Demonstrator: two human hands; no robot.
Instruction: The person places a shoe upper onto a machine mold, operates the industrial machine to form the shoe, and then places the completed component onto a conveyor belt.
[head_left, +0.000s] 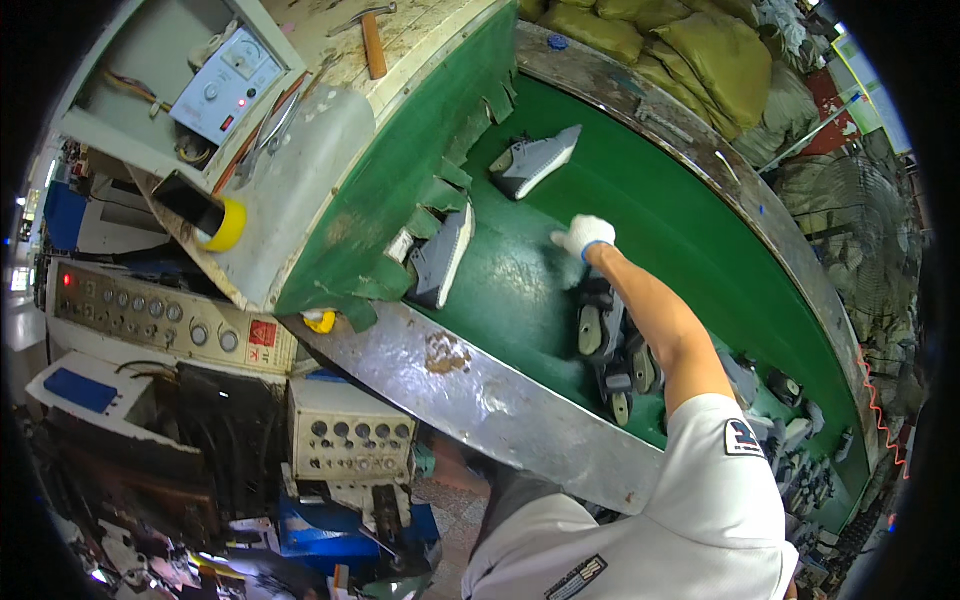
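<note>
Fingers [572, 238] of the gloved right hand [583, 235] curl loosely over the green conveyor belt [650, 215], grasping nothing I can make out. 1 grey shoe [535, 160] lies beyond them, another grey shoe [440, 255] to their left.

Glossy green belt [640, 210], scuffed metal rim [500, 400], white knit glove [585, 235]

A conveyor belt [690, 230] curves from upper left to lower right. On it, one shoe [535, 162] lies farthest, another shoe [440, 258] left at the tunnel mouth, the gloved right hand [582, 236] between them, more shoes [605, 330] nearer.
</note>
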